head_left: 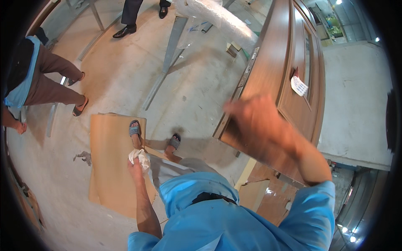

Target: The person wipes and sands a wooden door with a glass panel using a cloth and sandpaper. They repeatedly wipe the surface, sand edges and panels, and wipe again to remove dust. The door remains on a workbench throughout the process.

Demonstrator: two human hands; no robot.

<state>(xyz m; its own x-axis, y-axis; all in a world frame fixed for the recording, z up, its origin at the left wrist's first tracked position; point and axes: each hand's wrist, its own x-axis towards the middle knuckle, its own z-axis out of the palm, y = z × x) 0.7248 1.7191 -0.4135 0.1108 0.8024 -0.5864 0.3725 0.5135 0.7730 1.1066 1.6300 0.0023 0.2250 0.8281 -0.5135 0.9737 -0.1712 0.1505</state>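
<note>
A crumpled white cloth [140, 159] is gripped in my left hand [135, 170], low beside my left leg. My right hand [256, 115] is smeared by motion over the near part of a brown wooden door [268, 79]. Whether its fingers hold anything or touch the surface does not show. The door carries raised panel mouldings and a narrow glass strip. Along its left edge runs a metal lock strip [247, 71]. A white paper tag [299, 85] hangs on the door's face, beyond my right hand.
Cardboard sheets [111, 167] lie on the floor under my left foot. A metal stand [166, 58] and a bubble-wrapped piece [222, 19] are ahead. People stand at left [54, 79] and far ahead [132, 14]. A pale grey slab [356, 104] is right of the door.
</note>
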